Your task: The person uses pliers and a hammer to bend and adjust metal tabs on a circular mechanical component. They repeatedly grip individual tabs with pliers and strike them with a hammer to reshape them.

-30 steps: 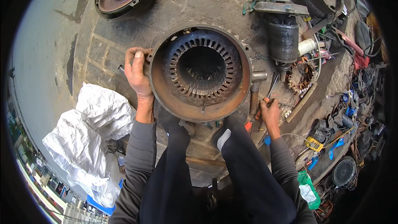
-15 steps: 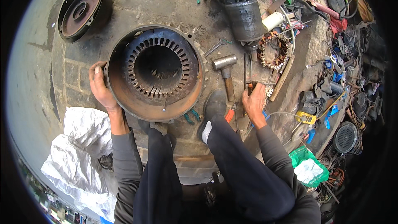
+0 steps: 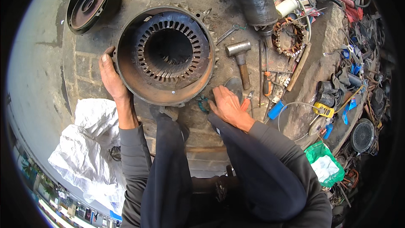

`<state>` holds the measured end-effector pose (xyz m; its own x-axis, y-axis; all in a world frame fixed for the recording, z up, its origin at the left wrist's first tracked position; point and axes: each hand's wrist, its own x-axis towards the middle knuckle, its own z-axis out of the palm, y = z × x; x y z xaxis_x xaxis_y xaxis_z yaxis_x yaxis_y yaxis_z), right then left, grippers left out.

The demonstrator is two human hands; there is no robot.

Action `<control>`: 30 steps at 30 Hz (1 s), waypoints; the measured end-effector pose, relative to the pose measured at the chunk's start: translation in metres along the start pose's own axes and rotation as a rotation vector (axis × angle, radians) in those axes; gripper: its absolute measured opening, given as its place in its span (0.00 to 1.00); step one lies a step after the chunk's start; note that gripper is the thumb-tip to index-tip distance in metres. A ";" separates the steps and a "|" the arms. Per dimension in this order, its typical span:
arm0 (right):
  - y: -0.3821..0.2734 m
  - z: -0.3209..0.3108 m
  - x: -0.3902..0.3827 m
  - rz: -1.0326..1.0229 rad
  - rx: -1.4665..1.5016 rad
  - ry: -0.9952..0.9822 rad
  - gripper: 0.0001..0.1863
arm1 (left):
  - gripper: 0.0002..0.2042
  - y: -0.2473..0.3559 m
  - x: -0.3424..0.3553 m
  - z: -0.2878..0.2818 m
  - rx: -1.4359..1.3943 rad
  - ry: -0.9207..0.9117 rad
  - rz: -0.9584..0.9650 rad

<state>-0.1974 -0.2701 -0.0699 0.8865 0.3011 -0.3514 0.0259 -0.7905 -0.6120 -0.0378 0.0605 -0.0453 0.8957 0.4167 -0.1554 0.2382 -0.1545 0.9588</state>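
A rusty electric motor housing (image 3: 130, 85) stands on the ground before my feet, its round end facing up. Inside it sits the slotted stator core (image 3: 145, 61) with bare slots and a dark bore. My left hand (image 3: 113, 76) grips the housing's left side, its fingers partly hidden around the rim. My right hand (image 3: 229, 106) is over my right shoe, between the housing and orange-handled pliers (image 3: 246, 101). Its fingers are apart, and I see nothing in it. A hammer (image 3: 239, 50) and an orange-handled screwdriver (image 3: 267, 83) lie beyond it.
A round end cover (image 3: 86, 6) lies at the far left. To the right are a dark rotor (image 3: 255, 6), a copper winding ring (image 3: 291, 38) and a wooden stick (image 3: 300, 65). Heaped scrap and cables line the right edge. A white sack (image 3: 90, 143) lies beside my left arm.
My right hand has left the spot by the screwdriver and moved left, toward the housing. The screwdriver's handle now shows fully. My left hand stays on the housing; the whole view has shifted slightly.
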 end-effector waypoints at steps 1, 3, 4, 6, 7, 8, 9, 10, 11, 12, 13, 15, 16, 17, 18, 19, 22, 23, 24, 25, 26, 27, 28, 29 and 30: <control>-0.001 0.009 0.005 0.011 -0.038 -0.058 0.17 | 0.26 0.001 -0.002 -0.002 0.003 0.000 -0.005; -0.005 0.030 0.014 -0.046 -0.092 -0.081 0.18 | 0.28 0.003 -0.008 -0.003 0.008 0.007 0.000; -0.007 0.040 0.018 -0.024 -0.141 -0.114 0.20 | 0.28 0.004 -0.011 -0.003 -0.008 0.016 -0.012; -0.009 0.054 0.024 0.073 -0.258 -0.247 0.22 | 0.28 0.005 -0.018 -0.005 0.067 0.016 0.049; -0.008 0.057 0.026 0.115 -0.244 -0.290 0.25 | 0.28 0.006 -0.022 -0.006 -0.006 0.014 0.000; -0.007 0.059 0.027 0.115 -0.187 -0.244 0.26 | 0.27 0.007 -0.025 -0.007 -0.079 0.014 -0.051; -0.005 0.058 0.028 0.152 -0.153 -0.260 0.26 | 0.27 0.009 -0.029 -0.010 -0.004 0.001 -0.013; -0.004 0.055 0.028 0.219 -0.138 -0.339 0.27 | 0.26 0.009 -0.033 -0.010 -0.043 0.027 -0.037; -0.001 0.049 0.027 0.321 -0.019 -0.374 0.28 | 0.25 0.010 -0.039 -0.011 -0.050 0.083 -0.097; 0.001 0.042 0.026 0.405 0.151 -0.331 0.28 | 0.24 0.011 -0.046 -0.011 -0.064 0.149 -0.164; 0.002 0.033 0.022 0.490 0.321 -0.290 0.28 | 0.22 0.011 -0.053 -0.011 -0.049 0.166 -0.150; -0.002 0.008 0.012 0.656 0.639 -0.194 0.30 | 0.19 0.015 -0.070 -0.014 -0.013 0.195 -0.082; -0.009 -0.003 0.009 0.819 0.687 -0.086 0.27 | 0.18 0.018 -0.079 -0.016 -0.069 0.204 -0.118; -0.016 -0.024 -0.002 0.880 0.999 -0.046 0.23 | 0.16 0.023 -0.090 -0.020 -0.118 0.204 -0.121; -0.025 -0.046 -0.011 0.818 1.088 0.023 0.22 | 0.14 0.030 -0.100 -0.023 -0.153 0.211 -0.139; -0.037 -0.067 -0.018 0.885 1.129 0.084 0.21 | 0.10 0.039 -0.110 -0.027 -0.178 0.201 -0.118; -0.076 -0.127 -0.025 0.400 0.929 0.188 0.21 | 0.08 0.075 -0.134 -0.045 -0.166 -0.104 -0.197; -0.089 -0.141 -0.022 0.231 0.880 0.172 0.21 | 0.09 0.087 -0.139 -0.048 -0.145 -0.267 -0.243; -0.099 -0.150 -0.018 0.084 0.817 0.142 0.21 | 0.10 0.098 -0.142 -0.050 -0.122 -0.431 -0.275; -0.107 -0.158 -0.012 0.010 0.781 -0.033 0.20 | 0.12 0.105 -0.140 -0.048 -0.019 -0.611 -0.205; -0.115 -0.156 -0.007 0.184 1.011 -0.300 0.14 | 0.14 0.111 -0.138 -0.047 0.115 -0.792 -0.144; -0.120 -0.155 -0.003 0.473 1.203 -0.525 0.08 | 0.14 0.115 -0.140 -0.040 0.092 -0.865 -0.149; -0.122 -0.146 0.005 0.653 1.261 -0.776 0.07 | 0.14 0.117 -0.141 -0.034 0.089 -0.931 -0.136; -0.124 -0.142 0.006 0.555 1.285 -0.761 0.07 | 0.14 0.118 -0.141 -0.030 0.143 -0.999 -0.168; -0.124 -0.134 0.008 0.530 1.253 -0.761 0.08 | 0.14 0.118 -0.140 -0.026 0.166 -0.985 -0.172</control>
<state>-0.1317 -0.2412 0.0977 0.2254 0.6380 -0.7363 -0.9342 -0.0729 -0.3492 -0.1446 0.0078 0.0959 0.7375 -0.4682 -0.4867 0.3749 -0.3156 0.8717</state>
